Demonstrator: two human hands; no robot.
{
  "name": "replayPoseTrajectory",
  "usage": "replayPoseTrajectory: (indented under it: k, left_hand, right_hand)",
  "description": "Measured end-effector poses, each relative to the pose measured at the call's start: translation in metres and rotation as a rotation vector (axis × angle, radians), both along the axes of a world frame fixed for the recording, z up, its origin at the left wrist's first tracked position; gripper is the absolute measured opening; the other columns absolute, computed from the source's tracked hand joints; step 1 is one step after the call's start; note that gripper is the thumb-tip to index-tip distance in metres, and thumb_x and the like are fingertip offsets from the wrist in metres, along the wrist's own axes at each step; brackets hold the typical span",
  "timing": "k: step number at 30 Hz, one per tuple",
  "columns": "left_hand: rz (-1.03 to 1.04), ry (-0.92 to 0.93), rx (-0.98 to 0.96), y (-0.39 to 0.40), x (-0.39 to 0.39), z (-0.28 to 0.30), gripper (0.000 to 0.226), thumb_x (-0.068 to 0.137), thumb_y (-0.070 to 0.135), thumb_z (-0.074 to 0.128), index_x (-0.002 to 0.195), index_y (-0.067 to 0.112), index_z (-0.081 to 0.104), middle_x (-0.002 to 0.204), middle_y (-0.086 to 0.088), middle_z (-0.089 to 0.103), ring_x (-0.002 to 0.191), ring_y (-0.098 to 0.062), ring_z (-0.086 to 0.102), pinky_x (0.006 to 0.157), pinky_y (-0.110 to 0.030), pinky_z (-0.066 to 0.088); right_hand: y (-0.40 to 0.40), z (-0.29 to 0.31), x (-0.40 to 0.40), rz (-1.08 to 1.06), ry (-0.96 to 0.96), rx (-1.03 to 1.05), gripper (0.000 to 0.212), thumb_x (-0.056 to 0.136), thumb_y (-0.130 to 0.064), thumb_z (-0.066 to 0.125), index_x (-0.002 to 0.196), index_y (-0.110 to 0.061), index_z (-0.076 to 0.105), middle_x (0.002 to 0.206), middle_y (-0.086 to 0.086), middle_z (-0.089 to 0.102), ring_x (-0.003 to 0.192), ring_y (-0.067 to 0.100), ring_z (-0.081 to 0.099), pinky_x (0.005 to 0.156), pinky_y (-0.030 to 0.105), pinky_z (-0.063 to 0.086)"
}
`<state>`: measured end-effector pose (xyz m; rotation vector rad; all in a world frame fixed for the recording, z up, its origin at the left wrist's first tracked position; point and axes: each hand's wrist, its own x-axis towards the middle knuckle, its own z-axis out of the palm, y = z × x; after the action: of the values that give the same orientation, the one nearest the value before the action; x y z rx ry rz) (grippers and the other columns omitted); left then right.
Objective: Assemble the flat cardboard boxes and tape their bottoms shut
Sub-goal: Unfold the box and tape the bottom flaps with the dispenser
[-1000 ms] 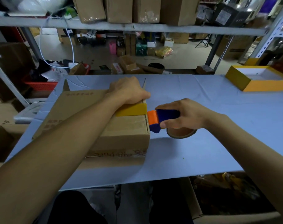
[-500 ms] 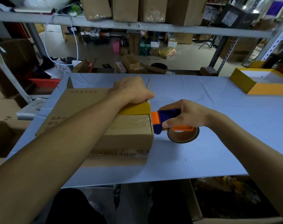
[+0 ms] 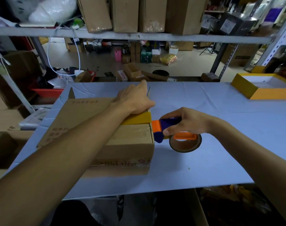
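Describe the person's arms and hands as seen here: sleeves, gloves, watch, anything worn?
Both forearms are bare up to the frame edges, with no sleeve in view. The left hand and right hand have no gloves, and no rings, watch or wristband show. No markings or bandages are visible on either arm.

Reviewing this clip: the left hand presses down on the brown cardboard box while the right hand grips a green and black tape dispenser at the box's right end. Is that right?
Not quite: the head view shows the tape dispenser is orange and dark blue, not green and black. The rest stands: the left hand presses down on the brown cardboard box while the right hand grips the dispenser at the box's right end.
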<state>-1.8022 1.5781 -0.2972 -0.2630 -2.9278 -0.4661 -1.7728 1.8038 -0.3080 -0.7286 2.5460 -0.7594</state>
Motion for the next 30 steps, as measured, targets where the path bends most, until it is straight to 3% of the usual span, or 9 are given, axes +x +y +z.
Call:
replayPoseTrajectory:
  k: [3,6,10,13,16,20,25,28,30]
  left_hand:
    - [-0.115,0.005,0.073,0.001,0.002,0.000,0.033,0.081,0.038,0.062,0.110,0.037,0.046,0.072,0.006,0.056,0.069,-0.013,0.054,0.055,-0.031,0.040]
    - [-0.131,0.007,0.088,0.002,0.002,0.001,0.010,0.081,0.035,0.063,0.090,0.033,0.066,0.077,0.014,0.059,0.078,-0.011,0.057,0.068,-0.035,0.052]
    - [-0.124,0.039,0.119,0.003,0.004,0.002,0.013,0.078,0.029,0.067,0.068,0.023,0.072,0.069,0.011,0.065,0.070,-0.007,0.060,0.068,-0.038,0.057]
    - [-0.116,0.057,0.119,0.002,0.003,0.003,0.013,0.075,0.028,0.068,0.066,0.020,0.073,0.068,0.010,0.066,0.068,-0.006,0.060,0.066,-0.037,0.056]
    - [-0.124,0.054,0.116,0.002,0.003,0.003,0.013,0.077,0.029,0.068,0.067,0.021,0.072,0.069,0.010,0.066,0.069,-0.006,0.059,0.067,-0.038,0.056]
    - [-0.145,0.052,0.109,0.002,0.004,0.004,0.013,0.079,0.029,0.068,0.070,0.021,0.072,0.070,0.009,0.065,0.071,-0.007,0.059,0.067,-0.035,0.054]
    - [-0.192,0.050,0.107,0.002,0.004,0.004,0.012,0.080,0.028,0.066,0.070,0.023,0.070,0.071,0.013,0.062,0.072,-0.005,0.056,0.066,-0.030,0.047]
    - [-0.302,0.031,0.106,0.012,0.009,0.006,0.010,0.082,0.028,0.065,0.072,0.026,0.068,0.072,0.015,0.061,0.075,-0.006,0.057,0.066,-0.028,0.041]
    - [-0.386,0.029,0.079,0.020,0.016,0.009,0.009,0.084,0.029,0.065,0.081,0.024,0.071,0.071,0.016,0.058,0.072,-0.005,0.056,0.064,-0.026,0.037]
  right_hand:
    - [0.000,-0.002,0.000,-0.025,-0.086,-0.061,0.054,0.078,-0.051,0.074,0.126,-0.029,0.062,0.102,-0.011,0.071,0.095,0.013,0.067,0.085,0.029,0.054]
    - [-0.001,-0.001,0.000,-0.013,0.030,0.008,0.054,0.077,-0.055,0.073,0.125,-0.035,0.060,0.099,-0.020,0.067,0.091,0.008,0.064,0.072,0.018,0.050]
    - [0.001,-0.006,0.000,-0.058,-0.137,0.006,0.046,0.080,-0.057,0.069,0.119,-0.033,0.066,0.089,-0.012,0.072,0.089,0.013,0.064,0.075,0.026,0.049]
    - [-0.007,-0.016,0.004,0.002,-0.032,0.166,0.056,0.070,-0.063,0.074,0.120,-0.038,0.065,0.097,-0.017,0.070,0.091,0.008,0.064,0.082,0.027,0.052]
    - [-0.006,-0.006,-0.001,-0.055,0.033,0.146,0.059,0.071,-0.063,0.073,0.124,-0.039,0.062,0.101,-0.016,0.068,0.092,0.009,0.063,0.083,0.029,0.053]
    - [0.025,0.008,-0.006,-0.131,0.113,0.181,0.066,0.072,-0.063,0.072,0.131,-0.038,0.053,0.100,-0.021,0.059,0.088,0.008,0.058,0.067,0.019,0.046]
    - [0.044,-0.021,0.005,-0.270,0.353,0.051,0.062,0.082,-0.039,0.074,0.138,-0.035,0.048,0.106,0.000,0.065,0.093,0.022,0.062,0.076,0.034,0.050]
    - [0.033,-0.051,0.014,-0.301,0.463,0.097,0.059,0.092,-0.021,0.062,0.146,-0.030,0.039,0.104,0.007,0.054,0.095,0.029,0.055,0.077,0.031,0.041]
    - [0.026,-0.065,0.019,-0.292,0.470,0.098,0.059,0.092,-0.010,0.057,0.147,-0.024,0.042,0.119,0.012,0.053,0.108,0.032,0.051,0.088,0.034,0.042]
